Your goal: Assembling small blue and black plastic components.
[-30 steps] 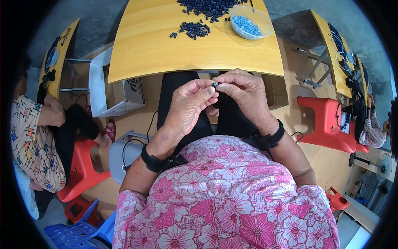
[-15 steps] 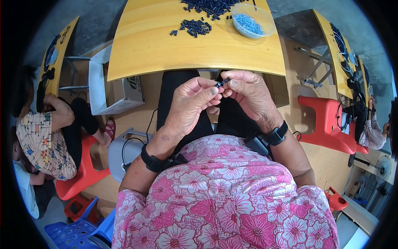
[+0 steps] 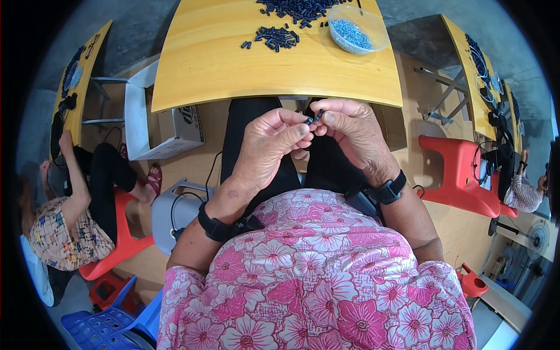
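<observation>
Both hands meet over my lap, just off the table's near edge. My left hand [image 3: 269,143] is closed in a pinch on a small black cylindrical piece [image 3: 308,121], its end toward the right hand. Between thumb and forefinger of my right hand [image 3: 357,133] sits another small dark cylindrical piece [image 3: 319,115]. The two pieces are very close; whether they touch I cannot tell. On the table [image 3: 233,76] lies a small pile of black cylindrical pieces [image 3: 279,38], with a larger pile [image 3: 297,8] behind it. A clear round tub [image 3: 379,42] holds small light-blue pieces [image 3: 350,34].
An open cardboard box [image 3: 137,122] stands under the table's left side. A grey stool [image 3: 175,213] is by my left, a red stool [image 3: 455,169] to the right. Co-workers sit at side tables, one in a patterned top [image 3: 64,239] at left. A blue plastic chair [image 3: 111,324] is lower left.
My hands stay nearly in place; the piece in my right hand has tilted more upright. The co-worker at left has leaned back and stretched an arm toward their table.
</observation>
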`<state>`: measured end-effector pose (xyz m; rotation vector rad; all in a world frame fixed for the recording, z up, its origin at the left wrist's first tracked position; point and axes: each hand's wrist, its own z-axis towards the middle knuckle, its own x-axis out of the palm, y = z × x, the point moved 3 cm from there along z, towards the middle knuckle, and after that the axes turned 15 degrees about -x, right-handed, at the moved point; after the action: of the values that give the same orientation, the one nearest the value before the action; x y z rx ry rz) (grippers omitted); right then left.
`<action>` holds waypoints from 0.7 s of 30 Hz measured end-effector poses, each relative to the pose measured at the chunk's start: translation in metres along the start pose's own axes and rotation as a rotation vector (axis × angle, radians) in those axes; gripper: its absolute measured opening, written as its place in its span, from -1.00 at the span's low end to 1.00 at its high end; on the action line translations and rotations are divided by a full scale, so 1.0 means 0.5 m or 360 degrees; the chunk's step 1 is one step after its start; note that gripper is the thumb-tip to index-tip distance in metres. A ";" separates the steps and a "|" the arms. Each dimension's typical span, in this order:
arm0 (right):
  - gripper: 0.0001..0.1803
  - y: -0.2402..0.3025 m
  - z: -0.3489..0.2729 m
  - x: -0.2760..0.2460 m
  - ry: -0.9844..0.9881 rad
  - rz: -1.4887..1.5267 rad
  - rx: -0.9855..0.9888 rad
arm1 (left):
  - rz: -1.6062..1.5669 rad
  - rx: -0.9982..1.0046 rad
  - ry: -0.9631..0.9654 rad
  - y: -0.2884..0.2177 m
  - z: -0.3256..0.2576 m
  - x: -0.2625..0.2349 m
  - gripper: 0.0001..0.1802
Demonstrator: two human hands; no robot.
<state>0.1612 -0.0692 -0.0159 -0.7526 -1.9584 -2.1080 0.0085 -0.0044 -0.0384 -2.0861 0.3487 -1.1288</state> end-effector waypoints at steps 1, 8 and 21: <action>-0.74 0.001 0.000 0.001 0.0004 -0.0012 -0.0001 | 0.0007 -0.0006 -0.0006 0.002 0.000 -0.001 -0.80; -0.76 0.000 0.000 0.000 0.0020 -0.0095 -0.0063 | -0.0008 -0.0065 0.0075 0.005 0.001 -0.009 -0.87; -0.78 0.007 0.001 0.005 0.0023 -0.0363 -0.0177 | 0.0054 -0.0016 -0.0029 0.003 -0.001 -0.002 -0.83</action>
<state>0.1609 -0.0685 -0.0118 -0.5526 -2.0186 -2.3605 0.0077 -0.0051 -0.0402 -2.0904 0.3799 -1.0894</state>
